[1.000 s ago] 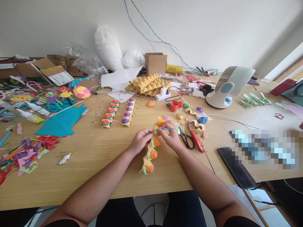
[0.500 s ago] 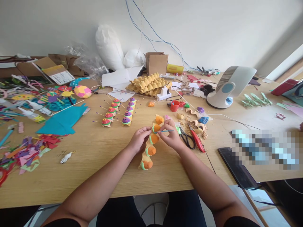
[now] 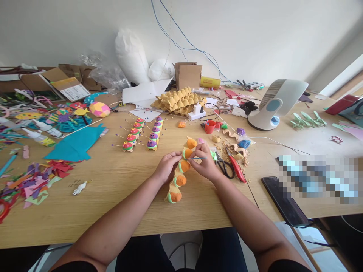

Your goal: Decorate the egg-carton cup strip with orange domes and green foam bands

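An egg carton strip stands tilted above the table, its cups capped with orange clay and edged in light green. My left hand grips its left side near the upper cups. Pinched in my right hand is a thin blue stick, whose tip meets the strip near the second cup from the far end. Two finished-looking strips stand beyond my left hand: a red and green one and a purple one, both with pins sticking out.
Black scissors and a red utility knife lie right of my right hand. Behind them are a red cup and clay bits. A white fan, stacked egg trays, a phone and paper scraps also occupy the table.
The blue stick and my right fingers have shifted slightly left. The near end of the egg carton strip has swung a little left.
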Tool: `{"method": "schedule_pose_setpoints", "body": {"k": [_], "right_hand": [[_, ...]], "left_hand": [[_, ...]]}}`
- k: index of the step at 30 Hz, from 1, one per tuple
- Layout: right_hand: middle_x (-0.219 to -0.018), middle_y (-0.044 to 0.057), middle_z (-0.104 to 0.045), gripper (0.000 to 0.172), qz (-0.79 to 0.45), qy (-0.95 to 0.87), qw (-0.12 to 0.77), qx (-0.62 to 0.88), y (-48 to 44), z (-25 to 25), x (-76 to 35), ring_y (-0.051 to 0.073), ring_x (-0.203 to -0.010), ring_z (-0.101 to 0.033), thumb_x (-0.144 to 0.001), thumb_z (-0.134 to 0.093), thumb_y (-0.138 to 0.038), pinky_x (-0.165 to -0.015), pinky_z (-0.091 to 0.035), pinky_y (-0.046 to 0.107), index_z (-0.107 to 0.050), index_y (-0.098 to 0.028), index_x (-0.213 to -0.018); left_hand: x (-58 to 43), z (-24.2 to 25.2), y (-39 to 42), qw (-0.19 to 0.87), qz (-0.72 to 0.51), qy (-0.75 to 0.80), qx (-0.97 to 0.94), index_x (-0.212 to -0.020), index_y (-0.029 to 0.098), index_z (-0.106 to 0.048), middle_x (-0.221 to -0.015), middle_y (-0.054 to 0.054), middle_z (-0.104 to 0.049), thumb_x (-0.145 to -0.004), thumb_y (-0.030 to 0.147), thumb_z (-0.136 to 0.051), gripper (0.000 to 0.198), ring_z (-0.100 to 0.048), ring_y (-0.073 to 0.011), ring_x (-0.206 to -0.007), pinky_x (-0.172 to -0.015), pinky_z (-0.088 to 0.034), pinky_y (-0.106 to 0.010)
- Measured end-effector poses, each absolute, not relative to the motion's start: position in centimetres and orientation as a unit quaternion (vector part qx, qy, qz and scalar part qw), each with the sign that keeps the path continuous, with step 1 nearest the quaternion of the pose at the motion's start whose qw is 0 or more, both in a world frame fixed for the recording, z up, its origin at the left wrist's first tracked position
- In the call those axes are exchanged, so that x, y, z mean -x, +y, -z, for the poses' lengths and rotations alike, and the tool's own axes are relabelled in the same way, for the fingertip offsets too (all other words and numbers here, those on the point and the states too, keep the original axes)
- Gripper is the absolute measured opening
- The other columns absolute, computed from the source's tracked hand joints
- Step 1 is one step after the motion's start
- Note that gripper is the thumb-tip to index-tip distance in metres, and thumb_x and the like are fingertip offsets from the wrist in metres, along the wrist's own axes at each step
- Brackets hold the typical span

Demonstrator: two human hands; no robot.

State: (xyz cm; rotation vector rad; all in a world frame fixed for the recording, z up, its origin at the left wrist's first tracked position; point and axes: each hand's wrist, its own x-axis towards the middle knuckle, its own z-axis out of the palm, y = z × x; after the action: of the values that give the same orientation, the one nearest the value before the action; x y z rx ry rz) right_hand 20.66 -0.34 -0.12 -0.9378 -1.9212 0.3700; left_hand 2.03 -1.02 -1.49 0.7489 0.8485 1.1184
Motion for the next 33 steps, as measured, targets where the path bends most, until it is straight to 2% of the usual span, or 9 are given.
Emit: {"method": "schedule_pose_setpoints", "body": {"k": [4,10,15,20,33], "right_hand": [[-0.096,0.005,-0.054,0.007,-0.122,-0.794,0.440,0.401,-0.42,0.34,-20.62,0.024,-0.095,-0.052,-0.088,-0.070,-0.029,-0.088,-0.044,0.045,-0.066,-0.026,-0.083],[-0.095,0.006,-0.055,0.009,-0.074,-0.806,0.424,0.407,-0.46,0.42,-20.63,0.024,-0.094,-0.052,-0.091,-0.069,-0.031,-0.086,-0.043,0.044,-0.067,-0.026,-0.084],[-0.095,0.006,-0.056,0.009,-0.093,-0.799,0.426,0.415,-0.66,0.19,-20.58,0.024,-0.094,-0.052,-0.089,-0.070,-0.029,-0.088,-0.044,0.045,-0.066,-0.026,-0.082],[-0.093,0.005,-0.055,0.011,-0.136,-0.779,0.470,0.392,-0.77,0.03,-20.56,0.023,-0.092,-0.054,-0.089,-0.068,-0.030,-0.085,-0.046,0.044,-0.063,-0.026,-0.080],[-0.092,0.005,-0.056,0.010,-0.117,-0.786,0.458,0.398,-0.46,0.35,-20.55,0.023,-0.092,-0.054,-0.088,-0.070,-0.028,-0.085,-0.044,0.043,-0.064,-0.026,-0.080]], "left_hand": [[-2.08,1.19,-1.06,0.697,-0.505,0.383,-0.337,-0.093,0.016,-0.074,-0.082,-0.004,-0.078,-0.065,0.035,-0.085,0.035,-0.072,-0.0200,-0.073,-0.073,-0.053,-0.031],[-1.99,1.27,-1.02,0.704,-0.504,0.380,-0.326,-0.093,0.016,-0.075,-0.079,-0.003,-0.077,-0.066,0.033,-0.085,0.033,-0.071,-0.0177,-0.068,-0.070,-0.052,-0.029],[-2.00,1.40,-1.09,0.701,-0.498,0.377,-0.343,-0.095,0.016,-0.075,-0.083,-0.005,-0.078,-0.069,0.035,-0.084,0.033,-0.072,-0.0195,-0.072,-0.071,-0.052,-0.030],[-2.13,1.39,-1.11,0.696,-0.507,0.384,-0.333,-0.093,0.016,-0.075,-0.084,-0.005,-0.079,-0.065,0.034,-0.086,0.035,-0.073,-0.0202,-0.074,-0.073,-0.053,-0.030],[-2.31,0.96,-1.27,0.704,-0.498,0.387,-0.326,-0.091,0.016,-0.076,-0.078,-0.003,-0.077,-0.061,0.033,-0.089,0.037,-0.069,-0.0161,-0.068,-0.068,-0.052,-0.028]]}}
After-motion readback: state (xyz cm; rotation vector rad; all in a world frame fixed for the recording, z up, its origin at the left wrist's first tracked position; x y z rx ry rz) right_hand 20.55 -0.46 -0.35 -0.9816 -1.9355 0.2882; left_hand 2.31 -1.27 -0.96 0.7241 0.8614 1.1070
